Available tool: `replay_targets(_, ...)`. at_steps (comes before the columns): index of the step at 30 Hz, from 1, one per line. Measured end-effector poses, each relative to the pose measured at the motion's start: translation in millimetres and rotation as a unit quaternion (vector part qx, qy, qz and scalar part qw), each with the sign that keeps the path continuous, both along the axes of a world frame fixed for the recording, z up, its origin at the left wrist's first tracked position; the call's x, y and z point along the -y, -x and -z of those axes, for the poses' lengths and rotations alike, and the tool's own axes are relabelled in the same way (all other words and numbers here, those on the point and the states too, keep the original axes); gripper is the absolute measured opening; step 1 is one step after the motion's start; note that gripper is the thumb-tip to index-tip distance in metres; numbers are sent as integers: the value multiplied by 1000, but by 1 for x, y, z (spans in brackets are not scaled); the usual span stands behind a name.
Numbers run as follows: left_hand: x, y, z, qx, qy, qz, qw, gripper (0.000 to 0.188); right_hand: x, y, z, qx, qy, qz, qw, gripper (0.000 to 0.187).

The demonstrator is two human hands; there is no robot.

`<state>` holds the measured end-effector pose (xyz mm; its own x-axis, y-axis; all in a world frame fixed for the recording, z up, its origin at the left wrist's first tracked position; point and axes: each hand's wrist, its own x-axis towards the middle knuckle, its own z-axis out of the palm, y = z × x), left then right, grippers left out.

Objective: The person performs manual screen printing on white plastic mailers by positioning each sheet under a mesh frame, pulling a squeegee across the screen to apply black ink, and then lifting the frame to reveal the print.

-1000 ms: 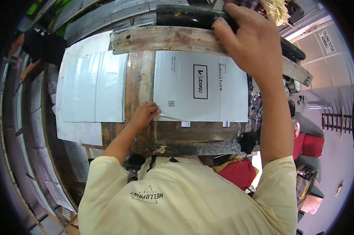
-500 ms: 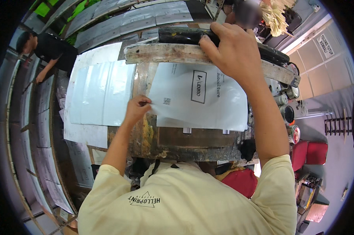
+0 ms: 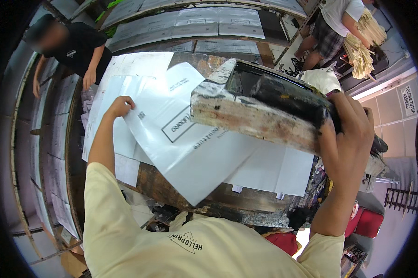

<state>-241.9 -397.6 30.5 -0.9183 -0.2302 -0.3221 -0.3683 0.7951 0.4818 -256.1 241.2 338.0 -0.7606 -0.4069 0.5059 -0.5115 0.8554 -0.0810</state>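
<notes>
The left hand (image 3: 122,106) pinches a printed white plastic mailer (image 3: 183,155) by its edge; the mailer slants rightward from it. The right hand (image 3: 350,129) grips a wooden screen-printing frame (image 3: 260,118), hiding part of the mailer. Pale sheets (image 3: 124,141) lie beneath the left hand, a co-worker (image 3: 81,53) beyond.

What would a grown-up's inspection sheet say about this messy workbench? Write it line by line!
Surface: paint-stained brown wooden table, partly covered by flat white sheets.
Job's things: printed white plastic sheet, slanted; paint-stained pale wooden frame, held partly over it.
Clutter: crumpled dark lump, table's near right corner.
Hands: left hand pinches the printed sheet's edge; right hand's fingers grip the frame's right part.
Cables: nothing seen.
Surroundings: sheet-filled racks; red chair; two other people.
</notes>
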Motion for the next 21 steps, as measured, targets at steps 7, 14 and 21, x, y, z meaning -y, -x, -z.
replay_targets(7, -61, 21, 22, -152, 549, 48, 821, 32, -5, 0, -4, 7, -3, -24, 1000, 34)
replay_targets(14, -367, -89, -98, -122, -348, 23, 929, 74, -8, -10, 21, -49, 32, -24, 998, 42)
replay_targets(21, -372, -143, -136, -129, -437, -9, 890, 106, -23, -107, 108, 57, -96, -20, 994, 54)
